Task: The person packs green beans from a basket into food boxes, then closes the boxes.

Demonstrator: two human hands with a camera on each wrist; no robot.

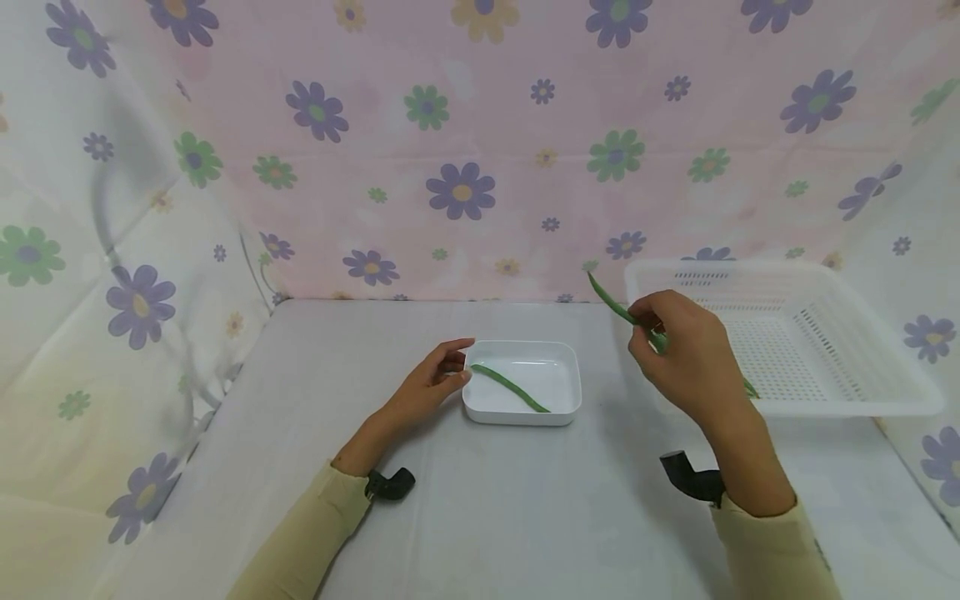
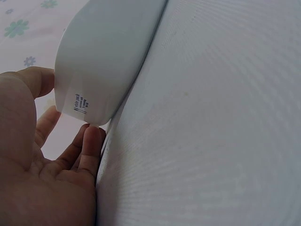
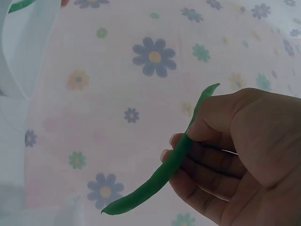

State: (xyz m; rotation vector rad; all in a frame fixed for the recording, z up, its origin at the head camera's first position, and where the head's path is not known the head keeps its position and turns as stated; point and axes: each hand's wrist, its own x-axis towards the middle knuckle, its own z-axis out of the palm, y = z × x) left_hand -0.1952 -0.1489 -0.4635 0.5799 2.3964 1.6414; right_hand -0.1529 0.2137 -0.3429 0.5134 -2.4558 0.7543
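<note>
Near the middle of a white-covered table [image 1: 487, 525], as the head camera looks down, stands a small white rectangular dish [image 1: 547, 375] with one green bean [image 1: 508, 386] lying slantwise inside. The person's left hand [image 1: 423, 383] grips the dish at its left end, thumb and fingers curved against it. To the right, the right hand [image 1: 686, 354] is raised, pinching a second green bean [image 1: 611, 303] between thumb and fingers, its tip pointing up and left. Behind that hand sits a large white perforated basket [image 1: 817, 333]; a bit of green [image 1: 750, 387] shows in it beside the wrist. Both arms wear pale sleeves [image 1: 303, 529] and a black wrist device [image 1: 390, 484]. A cloth [image 1: 390, 167] printed with purple, green and yellow flowers hangs behind. From the left wrist, the dish is seen close up and side-on, the digits touching its end, with small dark lettering [image 2: 81, 103] on the wall, too small to read fully. From the right wrist, the held bean runs diagonally between thumb and bent fingers, both its ends free, against the flowered cloth.
</note>
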